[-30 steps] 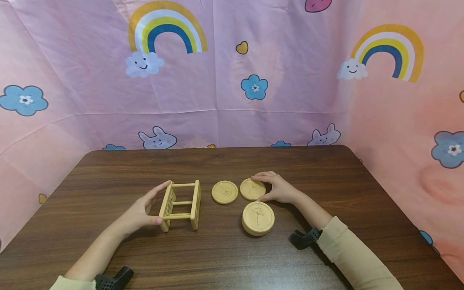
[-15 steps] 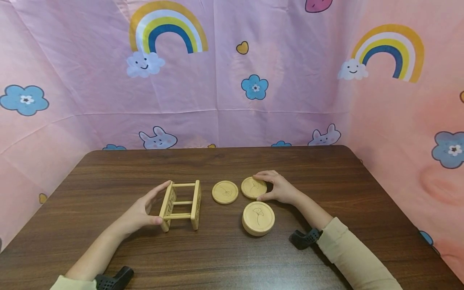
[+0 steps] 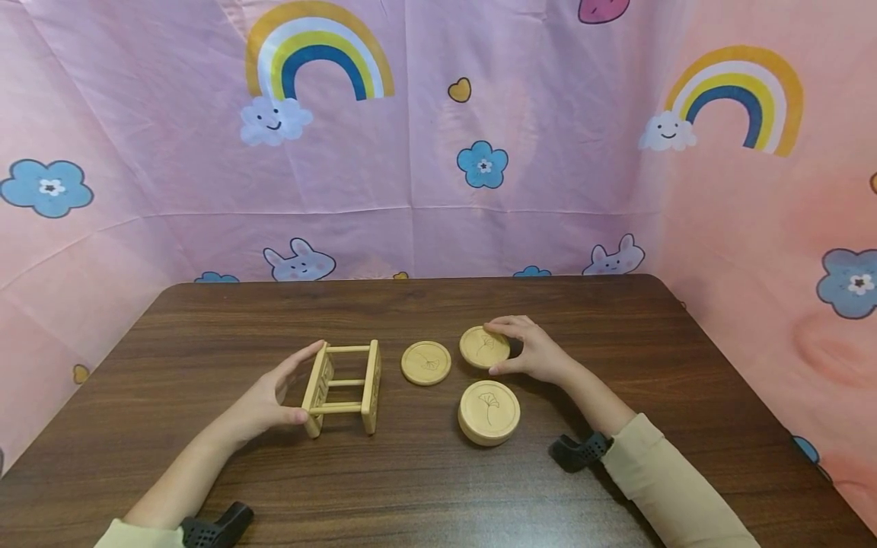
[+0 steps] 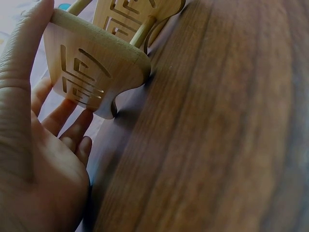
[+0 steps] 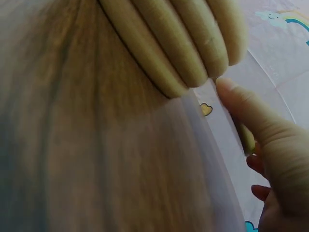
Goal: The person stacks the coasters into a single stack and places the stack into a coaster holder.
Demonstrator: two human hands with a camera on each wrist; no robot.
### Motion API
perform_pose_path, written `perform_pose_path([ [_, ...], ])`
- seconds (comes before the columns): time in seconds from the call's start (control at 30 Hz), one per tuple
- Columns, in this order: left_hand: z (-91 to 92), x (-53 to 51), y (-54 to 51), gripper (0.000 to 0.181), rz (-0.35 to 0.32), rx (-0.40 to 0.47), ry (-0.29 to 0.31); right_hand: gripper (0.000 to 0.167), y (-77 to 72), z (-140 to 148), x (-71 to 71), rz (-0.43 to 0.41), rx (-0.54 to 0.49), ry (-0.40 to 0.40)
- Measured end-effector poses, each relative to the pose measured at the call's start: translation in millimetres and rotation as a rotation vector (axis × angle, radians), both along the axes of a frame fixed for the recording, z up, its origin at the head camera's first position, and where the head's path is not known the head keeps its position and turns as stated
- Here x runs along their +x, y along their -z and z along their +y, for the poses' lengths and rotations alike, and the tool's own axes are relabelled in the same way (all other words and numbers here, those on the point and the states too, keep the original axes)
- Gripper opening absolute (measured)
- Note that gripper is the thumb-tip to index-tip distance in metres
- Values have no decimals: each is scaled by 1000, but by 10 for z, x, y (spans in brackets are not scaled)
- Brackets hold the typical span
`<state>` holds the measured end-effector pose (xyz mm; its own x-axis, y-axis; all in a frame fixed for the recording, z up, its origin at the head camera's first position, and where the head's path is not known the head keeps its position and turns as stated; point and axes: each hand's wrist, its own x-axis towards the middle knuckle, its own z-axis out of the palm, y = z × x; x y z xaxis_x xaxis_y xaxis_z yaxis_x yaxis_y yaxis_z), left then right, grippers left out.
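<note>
Here, left hand (image 3: 263, 403), wide grip on rack (image 3: 346, 383) — right hand (image 3: 537, 356), narrower pinch on disc (image 3: 483, 348).

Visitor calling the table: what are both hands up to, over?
Left fingers hold wooden rack. Right fingers pinch one disc. Second disc lies between the two.

Lying disc (image 3: 425, 363) blocks low path to rack (image 3: 342, 408)

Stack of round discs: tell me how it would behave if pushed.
The stack would probably slide rather than roll, since it lies flat on the table. The top disc might shift separately, as layers show in the right wrist view. Their thick edges suggest stiffness.
</note>
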<state>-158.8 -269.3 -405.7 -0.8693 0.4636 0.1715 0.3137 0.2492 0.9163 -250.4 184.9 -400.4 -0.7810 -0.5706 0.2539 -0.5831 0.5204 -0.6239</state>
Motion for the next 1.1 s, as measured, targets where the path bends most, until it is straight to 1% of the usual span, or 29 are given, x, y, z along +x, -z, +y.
perform_pose_path([
  [0.13,0,0,1,96,3,5,3,76,-52,26,18,24,-14,20],
  [0.3,0,1,-1,93,8,15,11,75,-115,55,42,56,-49,24],
  [0.5,5,2,2,93,6,22,22,77,-163,68,85,73,-49,26],
  [0.67,8,-3,7,94,9,22,23,77,-191,63,161,62,-53,24],
  [0.93,3,-9,9,93,5,18,12,76,-209,44,306,39,-79,-10],
  [1.1,8,-4,4,93,6,24,15,76,-215,34,387,44,-80,-25],
])
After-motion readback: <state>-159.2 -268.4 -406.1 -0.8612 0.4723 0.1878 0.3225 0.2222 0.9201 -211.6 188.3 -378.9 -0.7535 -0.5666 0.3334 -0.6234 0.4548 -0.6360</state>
